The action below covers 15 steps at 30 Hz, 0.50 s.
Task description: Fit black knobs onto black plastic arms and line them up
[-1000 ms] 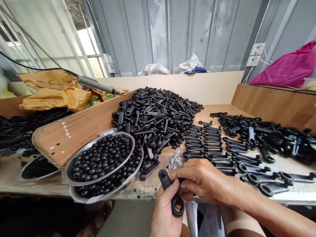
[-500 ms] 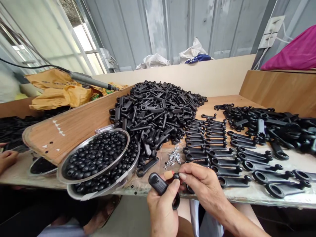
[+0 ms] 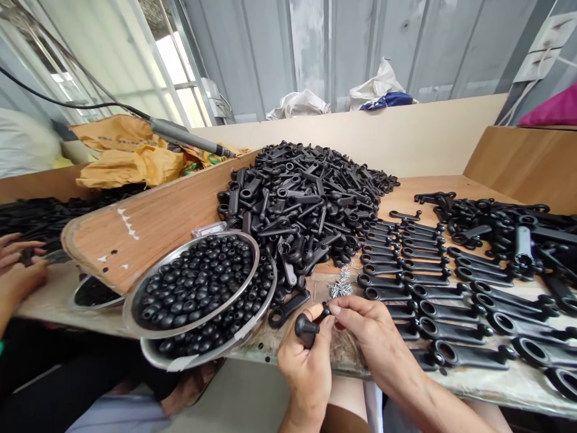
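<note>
My left hand grips a black plastic lever part at the table's near edge, with its rounded end pointing toward the camera. My right hand pinches something small and dark at the part's top, right against my left thumb; what it is I cannot tell. A small heap of silver screws lies just beyond my fingers. Rows of the same black levers are laid out to the right of my hands.
A big pile of black levers fills the table's middle. Two stacked metal bowls of black knobs sit at the left. Another pile lies far right. A wooden board leans behind the bowls. Another person's hands work at far left.
My left hand has turned the lever so its rounded end faces the camera. Both hands have shifted slightly right, and the other person's hands have come further into view.
</note>
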{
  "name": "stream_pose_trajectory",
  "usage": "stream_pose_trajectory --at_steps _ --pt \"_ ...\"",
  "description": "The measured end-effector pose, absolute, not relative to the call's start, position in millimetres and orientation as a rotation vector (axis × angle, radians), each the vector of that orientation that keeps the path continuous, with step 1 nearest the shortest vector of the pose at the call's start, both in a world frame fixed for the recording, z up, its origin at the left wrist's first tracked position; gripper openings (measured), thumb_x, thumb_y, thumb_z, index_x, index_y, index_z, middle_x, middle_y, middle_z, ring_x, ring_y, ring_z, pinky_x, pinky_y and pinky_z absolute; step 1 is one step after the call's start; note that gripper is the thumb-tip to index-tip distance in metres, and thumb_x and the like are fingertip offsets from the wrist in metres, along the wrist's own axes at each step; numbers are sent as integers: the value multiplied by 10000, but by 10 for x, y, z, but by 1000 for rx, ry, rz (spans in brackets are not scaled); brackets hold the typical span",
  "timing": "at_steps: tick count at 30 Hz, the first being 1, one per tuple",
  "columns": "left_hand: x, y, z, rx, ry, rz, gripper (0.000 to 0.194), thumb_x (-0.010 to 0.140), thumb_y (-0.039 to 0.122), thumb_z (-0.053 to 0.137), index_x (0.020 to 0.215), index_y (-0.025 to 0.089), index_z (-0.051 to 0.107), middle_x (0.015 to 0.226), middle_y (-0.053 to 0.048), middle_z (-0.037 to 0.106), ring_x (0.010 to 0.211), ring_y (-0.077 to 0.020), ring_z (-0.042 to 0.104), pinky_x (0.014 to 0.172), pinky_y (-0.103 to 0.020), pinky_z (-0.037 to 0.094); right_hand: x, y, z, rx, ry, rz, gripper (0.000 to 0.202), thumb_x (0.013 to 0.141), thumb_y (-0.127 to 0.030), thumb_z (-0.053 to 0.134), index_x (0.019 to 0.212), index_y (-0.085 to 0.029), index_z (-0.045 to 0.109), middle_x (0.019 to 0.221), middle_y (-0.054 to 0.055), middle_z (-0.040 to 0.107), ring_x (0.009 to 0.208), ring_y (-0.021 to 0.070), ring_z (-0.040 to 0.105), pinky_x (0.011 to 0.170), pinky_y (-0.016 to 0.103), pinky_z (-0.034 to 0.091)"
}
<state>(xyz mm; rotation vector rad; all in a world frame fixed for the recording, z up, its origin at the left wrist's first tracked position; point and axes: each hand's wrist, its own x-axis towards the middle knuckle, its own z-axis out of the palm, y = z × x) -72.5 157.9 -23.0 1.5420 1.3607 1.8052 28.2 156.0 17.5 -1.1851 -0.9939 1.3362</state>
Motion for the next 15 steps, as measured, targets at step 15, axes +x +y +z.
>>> stream_pose_trajectory --at_steps 15 --pt "-813 1602 -147 1862 1212 1885 68 792 179 583 853 198 607 820 14 611 748 -105 581 718 -166 485 245 1606 158 -1065 -841 1594 403 512 -468 717 587 -99 573 562 29 502 552 119 424 578 253 330"
